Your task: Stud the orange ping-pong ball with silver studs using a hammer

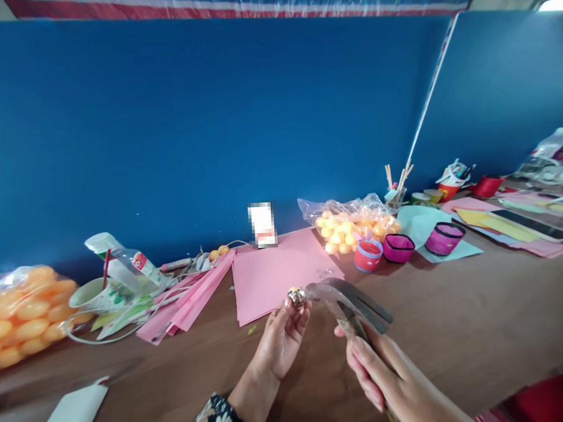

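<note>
Left hand [287, 332] pinches a small shiny ball [296, 296] between fingertips, lower centre of the frame. Right hand [379, 371] is wrapped around the handle of a tool [350, 323] with a curved grey head. The handle slants from lower right to upper left; the head points left, right beside the ball. Contact unclear, head blurred. Ball is round, no long axis.

Beyond the hands: pink sheets [279, 270] on the table [454, 328], then a red cup [368, 255] and a clear bag [357, 223] of orange balls. Farther right, a jar [395, 198] holds sticks. Left edge: another bag [29, 309], also full of orange balls.
</note>
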Tool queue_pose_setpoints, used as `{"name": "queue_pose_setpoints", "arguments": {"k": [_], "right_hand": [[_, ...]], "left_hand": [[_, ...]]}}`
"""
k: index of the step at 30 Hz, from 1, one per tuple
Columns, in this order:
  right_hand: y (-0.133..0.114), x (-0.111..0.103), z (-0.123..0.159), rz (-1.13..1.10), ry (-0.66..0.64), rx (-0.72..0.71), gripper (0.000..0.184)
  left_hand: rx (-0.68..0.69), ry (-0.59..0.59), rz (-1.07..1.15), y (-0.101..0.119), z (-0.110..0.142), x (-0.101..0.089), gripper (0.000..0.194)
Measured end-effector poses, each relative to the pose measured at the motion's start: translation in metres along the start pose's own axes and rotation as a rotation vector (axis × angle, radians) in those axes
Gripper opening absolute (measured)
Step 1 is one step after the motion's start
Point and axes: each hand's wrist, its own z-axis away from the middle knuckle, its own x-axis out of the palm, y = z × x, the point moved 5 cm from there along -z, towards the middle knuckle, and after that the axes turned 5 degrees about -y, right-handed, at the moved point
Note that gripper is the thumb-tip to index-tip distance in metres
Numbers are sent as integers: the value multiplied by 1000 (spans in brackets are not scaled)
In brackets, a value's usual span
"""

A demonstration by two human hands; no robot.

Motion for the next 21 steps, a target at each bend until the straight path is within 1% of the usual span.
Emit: {"name": "queue_pose_setpoints", "arguments": {"k": [5, 8, 10, 12, 15, 16, 19, 21], "right_hand": [[-1, 4, 0, 21, -10, 37, 50], [-3, -5, 2, 50, 2, 44, 51], [-6, -19, 5, 152, 34, 21, 49], [-10, -38, 8, 325, 55, -43, 43], [-14, -68, 8, 633, 108, -156, 34], [-11, -77, 6, 738, 101, -164, 31], [5, -103, 0, 1003, 33, -124, 24], [14, -122, -3, 1134, 46, -116, 23]], "left_hand": [[-34, -13, 2, -4, 0, 0, 9], [-51, 3, 21, -4, -1, -2, 12], [-37, 44, 39, -1, -2, -5, 16], [-22, 85, 47, 2, -3, -7, 20], [-24, 100, 42, 3, -3, -8, 20], [-27, 100, 37, 3, -3, -8, 19], [-31, 115, 15, 1, -3, -8, 17], [-24, 126, 2, 1, -3, -9, 17]]}}
